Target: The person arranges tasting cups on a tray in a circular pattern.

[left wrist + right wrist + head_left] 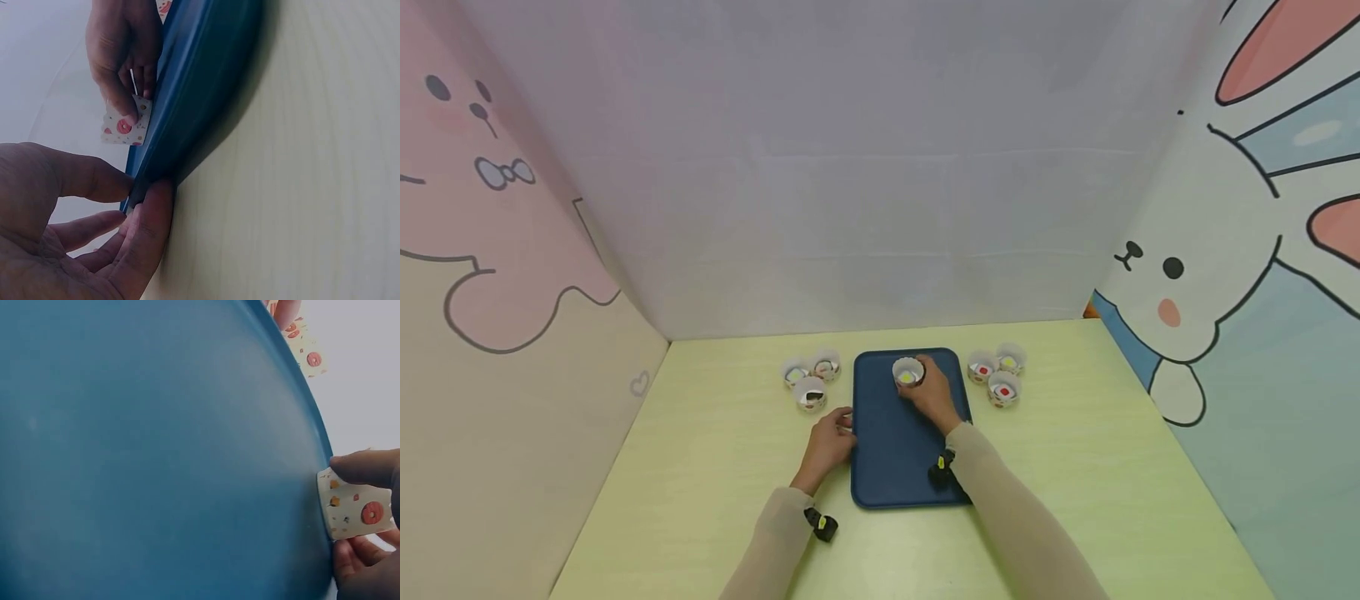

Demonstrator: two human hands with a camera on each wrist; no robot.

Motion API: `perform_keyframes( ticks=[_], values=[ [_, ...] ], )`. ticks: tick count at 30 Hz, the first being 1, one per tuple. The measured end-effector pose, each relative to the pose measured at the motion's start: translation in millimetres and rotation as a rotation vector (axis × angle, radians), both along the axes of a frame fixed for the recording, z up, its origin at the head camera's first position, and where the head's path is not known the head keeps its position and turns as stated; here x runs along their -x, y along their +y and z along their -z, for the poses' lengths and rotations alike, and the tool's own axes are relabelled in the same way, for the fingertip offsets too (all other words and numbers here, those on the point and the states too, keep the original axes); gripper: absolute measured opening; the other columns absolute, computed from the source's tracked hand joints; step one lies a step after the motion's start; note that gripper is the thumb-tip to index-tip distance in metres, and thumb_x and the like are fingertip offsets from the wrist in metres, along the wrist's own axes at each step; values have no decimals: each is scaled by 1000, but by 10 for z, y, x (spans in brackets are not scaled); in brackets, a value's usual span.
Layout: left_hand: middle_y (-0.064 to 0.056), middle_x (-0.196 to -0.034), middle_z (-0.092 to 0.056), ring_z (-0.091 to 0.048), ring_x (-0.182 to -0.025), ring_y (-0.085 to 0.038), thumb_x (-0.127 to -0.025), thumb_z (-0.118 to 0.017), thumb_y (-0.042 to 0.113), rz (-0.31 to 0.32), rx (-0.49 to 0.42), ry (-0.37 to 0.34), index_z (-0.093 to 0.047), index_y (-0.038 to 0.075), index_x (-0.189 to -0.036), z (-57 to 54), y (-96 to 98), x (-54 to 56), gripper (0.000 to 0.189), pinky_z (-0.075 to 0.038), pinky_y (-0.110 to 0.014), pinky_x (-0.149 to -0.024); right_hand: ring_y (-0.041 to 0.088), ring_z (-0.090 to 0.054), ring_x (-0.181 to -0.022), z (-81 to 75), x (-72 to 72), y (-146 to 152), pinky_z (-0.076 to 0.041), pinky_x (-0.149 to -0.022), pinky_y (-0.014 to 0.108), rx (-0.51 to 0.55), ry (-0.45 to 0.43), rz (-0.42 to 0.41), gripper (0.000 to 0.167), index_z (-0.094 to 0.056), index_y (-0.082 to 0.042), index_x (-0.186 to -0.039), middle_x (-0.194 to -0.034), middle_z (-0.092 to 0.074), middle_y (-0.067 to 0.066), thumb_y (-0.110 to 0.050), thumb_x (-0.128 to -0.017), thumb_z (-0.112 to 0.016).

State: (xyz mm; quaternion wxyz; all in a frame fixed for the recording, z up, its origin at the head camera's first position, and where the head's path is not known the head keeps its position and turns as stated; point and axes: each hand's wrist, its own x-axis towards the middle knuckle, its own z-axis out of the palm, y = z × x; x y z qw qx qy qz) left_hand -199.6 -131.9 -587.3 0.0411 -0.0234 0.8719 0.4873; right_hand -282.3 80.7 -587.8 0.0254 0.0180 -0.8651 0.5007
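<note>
1. The right hand (934, 392) grips a small patterned cup (908, 372) between thumb and fingers, over the far end of the blue tray (891, 450).
2. I can't tell whether that cup touches the tray; the rim hides its base in the left wrist view. Something yellow sits inside, too small to name.
3. The left hand (829, 443) pinches the tray's left edge, thumb on one side and a finger on the other; in the right wrist view, only its fingertips show, cut off at the top.
4. The right sleeve (1000, 492) covers the tray's near right corner.
5. Left of the tray, three cups (810, 396) stand close together on the table (700, 500). The nearest holds something dark; the other two's contents are hard to make out.
6. Right of it, three more cups (1003, 390) cluster: two show red bits, one yellow, none clear enough to identify.
</note>
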Motion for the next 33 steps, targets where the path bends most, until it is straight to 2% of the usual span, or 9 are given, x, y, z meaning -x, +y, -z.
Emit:
perform_keyframes(
  ticks=[9,19,26,33],
  values=[
    [-15,-106,-69,-70,-88,-23,-73,-61,-3,-6,-1,-6,-59,1,-131,-1,5,9,58,-56,-33,-66,33,-58,-113,-82,-35,69,-46,-97,50,17,-16,-18,81,-40,-5,-144,-127,-58,19,-13,-75,-82],
    [-15,-106,-69,-70,-89,-23,-73,-61,-3,-5,1,-5,-59,2,-132,-1,11,-6,58,-55,-33,-67,35,-50,-130,-185,-96,187,-42,-106,52,27,-33,-32,80,-39,-10,-146,-139,-52,18,-24,-79,-81],
    [-14,-105,-69,-70,-88,-23,-73,-61,-3,-13,2,0,-60,2,-131,3,13,-3,58,-55,-32,-65,33,-44,-138,-304,-142,244,-38,-112,49,62,-11,-44,79,-39,-6,-146,-147,-47,16,-20,-80,-79],
    [-14,-104,-68,-70,-87,-22,-73,-60,-3,-11,10,2,-60,2,-131,8,9,8,58,-54,-31,-64,31,-41,-140,-408,-203,299,-36,-114,47,71,-10,-49,75,-39,-8,-146,-149,-45,14,-20,-83,-77]
  ],
)
